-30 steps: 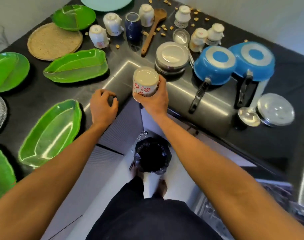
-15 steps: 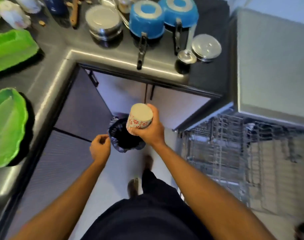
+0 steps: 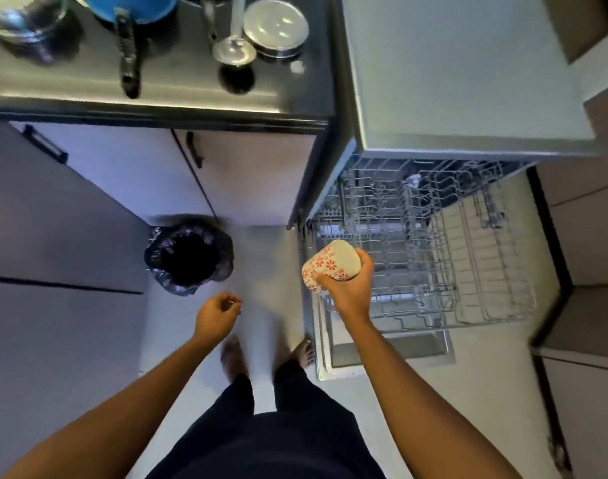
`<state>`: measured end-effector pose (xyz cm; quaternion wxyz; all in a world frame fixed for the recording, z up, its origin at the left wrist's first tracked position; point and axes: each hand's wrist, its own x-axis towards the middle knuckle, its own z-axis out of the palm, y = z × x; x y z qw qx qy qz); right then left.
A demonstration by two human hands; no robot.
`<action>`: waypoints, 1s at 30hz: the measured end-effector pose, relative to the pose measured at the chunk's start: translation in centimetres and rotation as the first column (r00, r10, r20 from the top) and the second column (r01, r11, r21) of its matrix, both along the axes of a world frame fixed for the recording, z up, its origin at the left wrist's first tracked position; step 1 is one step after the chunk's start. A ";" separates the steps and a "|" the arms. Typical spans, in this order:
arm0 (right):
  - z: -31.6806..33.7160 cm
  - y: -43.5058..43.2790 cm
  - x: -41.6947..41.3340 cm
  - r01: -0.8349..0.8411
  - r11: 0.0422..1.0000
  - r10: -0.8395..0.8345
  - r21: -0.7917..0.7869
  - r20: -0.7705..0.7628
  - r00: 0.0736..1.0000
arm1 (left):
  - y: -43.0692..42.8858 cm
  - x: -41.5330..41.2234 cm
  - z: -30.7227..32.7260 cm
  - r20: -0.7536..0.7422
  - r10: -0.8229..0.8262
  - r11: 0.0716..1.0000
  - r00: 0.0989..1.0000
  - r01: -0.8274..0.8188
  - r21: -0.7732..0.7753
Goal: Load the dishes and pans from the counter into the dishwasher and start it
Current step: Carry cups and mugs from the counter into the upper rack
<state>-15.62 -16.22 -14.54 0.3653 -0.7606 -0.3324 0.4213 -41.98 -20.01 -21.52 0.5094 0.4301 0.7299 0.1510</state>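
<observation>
My right hand (image 3: 349, 288) grips a white cup with red flowers (image 3: 330, 262), tilted on its side, over the left edge of the pulled-out wire rack (image 3: 468, 257) of the open dishwasher (image 3: 451, 81). My left hand (image 3: 216, 316) hangs loosely curled above the floor and holds nothing. On the dark counter (image 3: 178, 84) at the top stand a blue pan (image 3: 129, 8) with a black handle, a steel ladle (image 3: 233, 50), a steel lid (image 3: 276, 25) and a glass bowl (image 3: 22, 15).
A bin lined with a black bag (image 3: 188, 257) stands on the floor left of the dishwasher. White cabinet doors (image 3: 150, 167) with dark handles run under the counter. The open dishwasher door (image 3: 389, 354) lies low by my feet. More cabinets (image 3: 589, 236) stand at the right.
I have turned right from the counter towards the dishwasher. My right hand has carried the cup down and right to the rack's edge. My left hand has left the counter and hangs free.
</observation>
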 end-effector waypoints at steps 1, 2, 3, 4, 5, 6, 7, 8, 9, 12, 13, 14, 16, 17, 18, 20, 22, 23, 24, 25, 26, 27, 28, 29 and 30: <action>0.0 0.3 1.6 0.032 0.999 -0.032 0.008 -0.003 0.999 | 0.9 1.4 0.1 -0.004 -0.033 0.999 0.999 0.033 0.004; 0.3 0.7 3.7 0.068 0.998 -0.068 0.018 -0.006 0.998 | 2.1 3.2 0.0 -0.021 -0.072 0.997 0.997 0.072 0.008; 0.3 1.2 4.8 0.086 0.996 -0.086 0.026 -0.009 0.996 | 3.0 4.3 0.0 -0.044 -0.106 0.994 0.993 0.107 0.019; 0.2 1.6 6.6 0.106 0.994 -0.106 0.028 -0.012 0.994 | 4.3 6.2 0.0 -0.061 -0.151 0.987 0.987 0.153 0.039; 0.2 2.2 7.6 0.113 0.993 -0.113 0.031 -0.007 0.994 | 5.3 7.2 0.1 -0.072 -0.178 0.982 0.981 0.182 0.051; 0.2 2.7 8.7 0.117 0.993 -0.117 0.026 0.002 0.993 | 6.5 8.7 0.4 -0.089 -0.206 0.975 0.975 0.212 0.067; 0.0 3.6 10.6 0.132 0.991 -0.132 0.029 0.009 0.991 | 8.0 10.8 0.6 -0.105 -0.244 0.964 0.964 0.253 0.084; 0.0 4.4 11.8 0.139 0.990 -0.139 0.025 0.010 0.990 | 9.3 12.5 0.8 -0.113 -0.269 0.955 0.957 0.280 0.098; -0.3 5.5 13.1 0.140 0.990 -0.140 0.026 0.002 0.990 | 10.8 14.2 1.1 -0.114 -0.280 0.950 0.953 0.292 0.109; -1.4 8.9 15.3 0.139 0.990 -0.139 0.012 -0.004 0.990 | 14.9 18.1 1.3 -0.068 -0.291 0.948 0.954 0.297 0.116; -2.1 10.3 15.9 0.140 0.990 -0.140 -0.004 0.011 0.990 | 16.3 19.3 1.1 -0.044 -0.280 0.953 0.959 0.283 0.112; -2.5 11.6 16.2 0.129 0.991 -0.129 -0.021 0.034 0.991 | 17.7 20.3 0.7 -0.026 -0.262 0.958 0.965 0.264 0.111; -3.8 14.1 16.5 0.097 0.994 -0.094 -0.044 0.078 0.993 | 20.1 21.9 0.3 0.008 -0.202 0.974 0.979 0.200 0.103; -4.5 15.6 16.7 0.083 0.995 -0.078 -0.053 0.084 0.993 | 21.5 22.8 0.1 0.030 -0.164 0.983 0.986 0.161 0.088; -4.9 16.9 16.7 0.060 0.996 -0.054 -0.060 0.100 0.994 | 22.7 23.6 -0.1 0.061 -0.120 0.991 0.991 0.116 0.069; -5.9 19.7 16.5 0.015 0.996 -0.004 -0.088 0.125 0.992 | 25.4 24.9 -0.5 0.081 -0.072 0.997 0.994 0.071 0.015; -6.9 22.3 16.0 -0.024 0.991 0.042 -0.129 0.138 0.990 | 27.8 25.8 -1.0 0.033 -0.079 0.997 0.996 0.079 0.000; -7.7 23.3 15.8 -0.047 0.990 0.067 -0.135 0.150 0.986 | 28.9 26.1 -1.4 -0.010 -0.099 0.995 0.995 0.099 0.000; -8.6 24.3 15.5 -0.080 0.988 0.103 -0.133 0.174 0.979 | 29.9 26.3 -2.0 -0.051 -0.126 0.992 0.991 0.125 -0.013; -9.7 25.2 15.4 -0.119 0.982 0.149 -0.144 0.221 0.964 | 30.6 26.5 -2.4 -0.081 -0.149 0.989 0.985 0.148 -0.021; -10.5 25.8 15.3 -0.171 0.971 0.213 -0.164 0.282 0.936 | 31.0 26.7 -2.8 -0.093 -0.164 0.986 0.982 0.161 -0.040; -11.5 26.7 15.2 -0.220 0.957 0.273 -0.188 0.332 0.903 | 31.6 26.6 -3.6 -0.088 -0.171 0.984 0.981 0.166 -0.060; -11.9 27.2 15.3 -0.272 0.939 0.335 -0.213 0.376 0.864 | 31.8 26.8 -3.9 -0.065 -0.180 0.982 0.982 0.175 -0.067; -12.3 27.7 15.4 -0.336 0.911 0.408 -0.239 0.397 0.822 | 32.1 26.9 -4.3 -0.036 -0.187 0.980 0.982 0.184 -0.079; -12.4 28.0 15.4 -0.392 0.874 0.481 -0.287 0.400 0.780 | 32.2 26.9 -4.6 -0.001 -0.197 0.976 0.980 0.196 -0.097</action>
